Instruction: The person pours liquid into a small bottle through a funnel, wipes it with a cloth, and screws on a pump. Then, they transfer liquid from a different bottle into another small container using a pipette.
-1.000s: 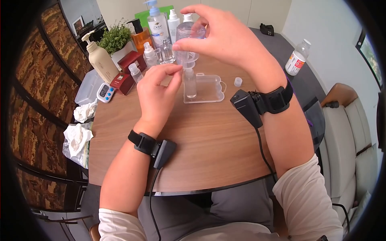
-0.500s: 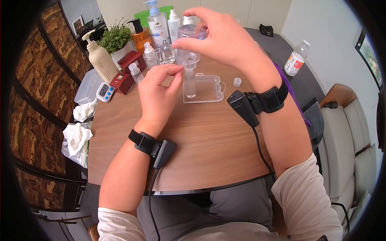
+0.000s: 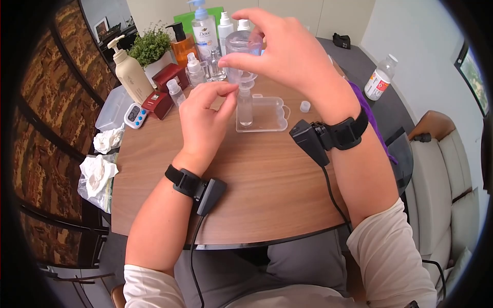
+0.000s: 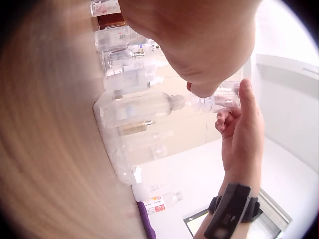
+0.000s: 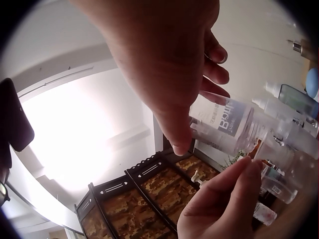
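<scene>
My right hand [image 3: 298,54] grips a clear plastic bottle [image 5: 224,119] with a printed label and holds it tipped, mouth down. Beneath its neck sits a small clear funnel [image 3: 249,83], set in the top of a slim transparent bottle [image 3: 245,110]. That slim bottle stands upright on a shallow clear tray [image 3: 271,117] and has liquid in it. With thumb and forefinger, my left hand [image 3: 201,115] pinches the funnel at its near left side. In the left wrist view, the left hand hides part of the funnel.
Pump bottles [image 3: 204,31], spray bottles, a potted plant [image 3: 150,46] and dark red boxes [image 3: 158,104] crowd the back left. A small cap [image 3: 305,107] lies right of the tray. At left are a timer [image 3: 135,116] and crumpled tissues [image 3: 97,177]; a labelled bottle [image 3: 379,82] stands far right.
Both hands keep nearly the same pose. The right hand and its tipped bottle have shifted only slightly, and the head view has moved a little.
</scene>
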{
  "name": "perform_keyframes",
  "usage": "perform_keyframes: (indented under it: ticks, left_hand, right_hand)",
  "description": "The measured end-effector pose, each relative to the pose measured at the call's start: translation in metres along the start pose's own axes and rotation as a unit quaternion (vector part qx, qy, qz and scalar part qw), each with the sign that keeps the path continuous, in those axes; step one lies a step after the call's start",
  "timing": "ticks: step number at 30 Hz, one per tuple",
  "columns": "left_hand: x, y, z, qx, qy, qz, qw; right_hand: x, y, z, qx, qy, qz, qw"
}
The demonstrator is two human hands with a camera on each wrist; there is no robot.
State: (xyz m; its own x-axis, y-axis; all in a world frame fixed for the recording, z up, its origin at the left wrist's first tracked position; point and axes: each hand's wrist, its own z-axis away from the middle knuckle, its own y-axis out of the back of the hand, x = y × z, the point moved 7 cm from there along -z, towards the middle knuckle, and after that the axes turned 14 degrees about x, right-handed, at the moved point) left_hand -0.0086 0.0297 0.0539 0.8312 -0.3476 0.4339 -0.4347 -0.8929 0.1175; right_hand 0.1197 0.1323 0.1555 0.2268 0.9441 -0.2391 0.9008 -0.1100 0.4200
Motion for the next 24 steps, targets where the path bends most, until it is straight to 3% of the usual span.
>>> perform_keyframes:
  ticks: [16,24]
  left_hand:
    - [-0.002,0.002,-0.001,0.01,0.007,-0.006,1.0]
    - [-0.001,0.002,-0.002,0.012,0.011,-0.003,1.0]
  right_hand:
    - [-0.014,0.003,0.008,0.036,0.158,-0.008,0.987]
    - [-0.012,0.001,0.006,0.007,0.122,-0.018,0.992]
